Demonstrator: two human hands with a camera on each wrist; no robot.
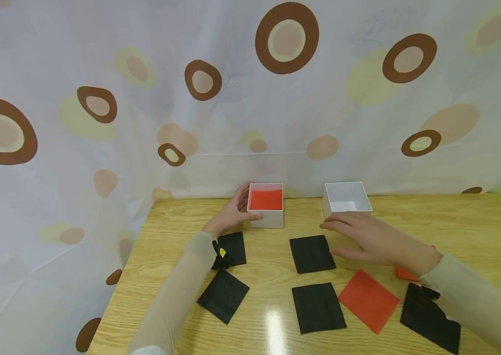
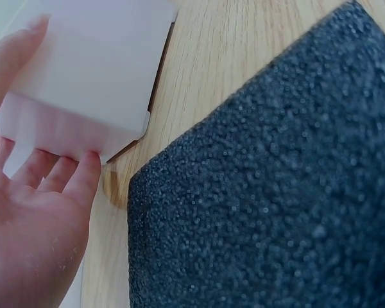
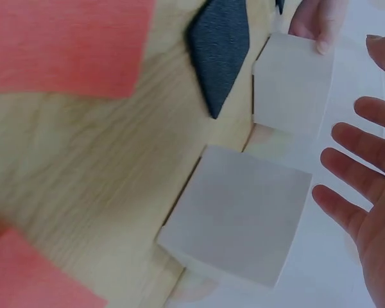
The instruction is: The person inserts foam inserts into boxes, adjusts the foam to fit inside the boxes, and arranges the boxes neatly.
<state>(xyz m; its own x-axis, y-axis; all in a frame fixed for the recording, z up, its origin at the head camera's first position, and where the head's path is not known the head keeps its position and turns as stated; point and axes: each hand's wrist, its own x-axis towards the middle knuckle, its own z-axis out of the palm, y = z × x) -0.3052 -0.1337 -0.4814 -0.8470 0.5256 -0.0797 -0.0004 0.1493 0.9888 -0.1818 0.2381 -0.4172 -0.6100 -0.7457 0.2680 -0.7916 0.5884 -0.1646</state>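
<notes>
My left hand (image 1: 231, 215) holds the left white box (image 1: 267, 220) at its near left corner, thumb on the front wall and fingers along the side. A red square piece (image 1: 266, 200) shows inside that box. In the left wrist view the fingertips touch the white box (image 2: 93, 70). My right hand (image 1: 372, 239) hovers palm down in front of the right white box (image 1: 348, 190), fingers extended and holding nothing. That box's visible inside is bare. In the right wrist view, the right hand's spread fingers are apart from the right box (image 3: 240, 212).
Several black squares lie on the wooden table (image 1: 268, 276), including ones at centre (image 1: 312, 254), front (image 1: 319, 308) and left (image 1: 224, 296). A red square (image 1: 369, 301) lies front right; another (image 1: 403, 273) is partly hidden by the right wrist. A patterned cloth (image 1: 232, 118) hangs behind.
</notes>
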